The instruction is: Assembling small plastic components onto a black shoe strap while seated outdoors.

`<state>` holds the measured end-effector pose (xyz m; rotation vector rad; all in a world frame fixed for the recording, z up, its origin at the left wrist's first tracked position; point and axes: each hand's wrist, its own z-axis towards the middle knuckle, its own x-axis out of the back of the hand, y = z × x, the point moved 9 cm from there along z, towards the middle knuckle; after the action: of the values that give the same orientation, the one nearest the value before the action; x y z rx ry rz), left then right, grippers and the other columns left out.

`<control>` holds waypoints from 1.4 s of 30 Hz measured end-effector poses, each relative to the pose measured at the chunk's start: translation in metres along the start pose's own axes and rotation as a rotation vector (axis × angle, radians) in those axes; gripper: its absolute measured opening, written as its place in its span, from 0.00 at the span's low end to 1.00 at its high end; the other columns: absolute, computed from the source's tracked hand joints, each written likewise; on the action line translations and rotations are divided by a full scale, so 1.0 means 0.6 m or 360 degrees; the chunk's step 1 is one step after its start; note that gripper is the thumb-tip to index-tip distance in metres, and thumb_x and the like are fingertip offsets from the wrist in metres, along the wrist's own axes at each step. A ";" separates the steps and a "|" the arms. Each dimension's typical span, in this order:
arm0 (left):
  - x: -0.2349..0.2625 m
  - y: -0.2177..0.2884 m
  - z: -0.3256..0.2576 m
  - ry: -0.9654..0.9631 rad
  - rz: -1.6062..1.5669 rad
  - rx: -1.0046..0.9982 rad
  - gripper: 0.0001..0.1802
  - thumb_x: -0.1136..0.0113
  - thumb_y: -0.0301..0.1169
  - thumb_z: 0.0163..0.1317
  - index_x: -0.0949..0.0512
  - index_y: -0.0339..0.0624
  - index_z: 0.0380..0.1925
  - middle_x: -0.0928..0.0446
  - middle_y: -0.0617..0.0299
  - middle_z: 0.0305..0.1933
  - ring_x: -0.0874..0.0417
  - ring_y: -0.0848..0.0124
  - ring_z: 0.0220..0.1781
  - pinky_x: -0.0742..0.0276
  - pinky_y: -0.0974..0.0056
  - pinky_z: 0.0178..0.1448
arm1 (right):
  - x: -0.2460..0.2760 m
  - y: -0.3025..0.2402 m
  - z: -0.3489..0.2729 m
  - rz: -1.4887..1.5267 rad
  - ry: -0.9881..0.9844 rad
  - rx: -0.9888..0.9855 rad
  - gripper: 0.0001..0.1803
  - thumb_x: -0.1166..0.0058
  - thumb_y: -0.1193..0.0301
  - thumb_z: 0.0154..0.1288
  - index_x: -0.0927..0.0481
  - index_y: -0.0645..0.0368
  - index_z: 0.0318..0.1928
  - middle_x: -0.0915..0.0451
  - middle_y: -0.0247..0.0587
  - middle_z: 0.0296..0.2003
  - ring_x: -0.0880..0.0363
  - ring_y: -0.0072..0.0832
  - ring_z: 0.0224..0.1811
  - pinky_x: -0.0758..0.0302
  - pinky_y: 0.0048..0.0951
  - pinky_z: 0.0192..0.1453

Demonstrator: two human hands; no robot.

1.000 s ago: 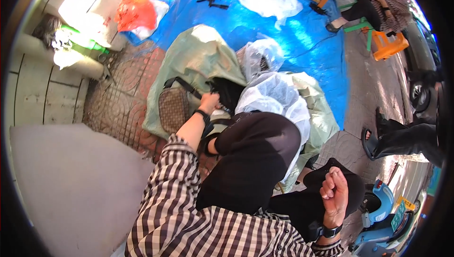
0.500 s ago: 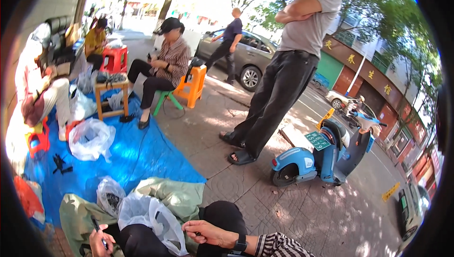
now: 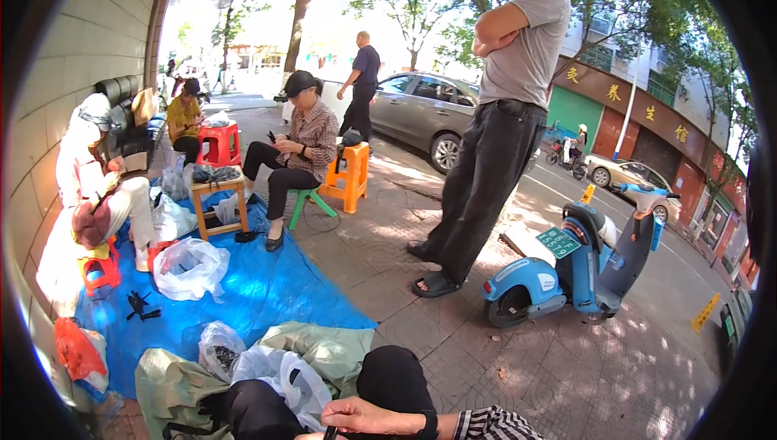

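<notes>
At the bottom edge, my right hand (image 3: 360, 416) is closed, thumb and fingers pinched together at a small black piece (image 3: 330, 433). The piece is cut off by the frame, so its kind cannot be told. Just a sliver of my left hand (image 3: 310, 437) shows beside it; its fingers are hidden. Between my black-trousered knees lies an open white plastic bag (image 3: 283, 375). Beyond it stands a clear bag of small black parts (image 3: 220, 351). Green cloth (image 3: 324, 348) spreads around both bags.
A blue tarp (image 3: 267, 294) bears a white bag (image 3: 192, 268), loose black pieces (image 3: 142, 306) and a wooden stool (image 3: 218, 204). Several people sit working at the far left. A person (image 3: 502, 116) stands with folded arms near a blue scooter (image 3: 558, 266). A red bag (image 3: 79, 351) lies left.
The view has shifted, so the scene sits further right and lower. My left hand, which held a slim black piece at the left, has come across toward my right hand. A walking person has moved left.
</notes>
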<state>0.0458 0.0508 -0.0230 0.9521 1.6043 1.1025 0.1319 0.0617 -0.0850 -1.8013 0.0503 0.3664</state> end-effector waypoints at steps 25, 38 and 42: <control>0.063 -0.061 0.020 0.0572 0.0163 -0.0091 0.06 0.47 0.25 0.64 0.24 0.37 0.38 0.25 0.66 0.24 0.31 0.83 0.19 0.36 0.77 0.24 | 0.007 0.075 -0.037 0.1098 0.0157 -0.0336 0.13 0.62 0.85 0.65 0.33 0.72 0.50 0.28 0.47 0.48 0.24 0.34 0.51 0.27 0.27 0.61; 0.014 -0.072 0.039 0.0450 0.0380 0.0110 0.05 0.43 0.26 0.61 0.25 0.38 0.36 0.25 0.68 0.27 0.29 0.83 0.24 0.35 0.76 0.27 | -0.018 0.000 -0.084 0.0308 -0.0215 -0.0008 0.20 0.63 0.77 0.70 0.42 0.59 0.62 0.25 0.36 0.41 0.30 0.16 0.20 0.28 0.16 0.24; -0.008 -0.064 0.042 0.0431 0.0242 0.0091 0.06 0.44 0.28 0.62 0.25 0.40 0.38 0.26 0.69 0.27 0.35 0.85 0.21 0.43 0.77 0.23 | -0.022 0.000 -0.093 0.0406 -0.0223 -0.0003 0.18 0.61 0.72 0.71 0.40 0.58 0.60 0.25 0.36 0.37 0.30 0.15 0.20 0.31 0.15 0.21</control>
<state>0.0679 0.0406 -0.0620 1.0090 1.8123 1.3429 0.1315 0.0066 -0.0697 -1.7701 0.1822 0.6735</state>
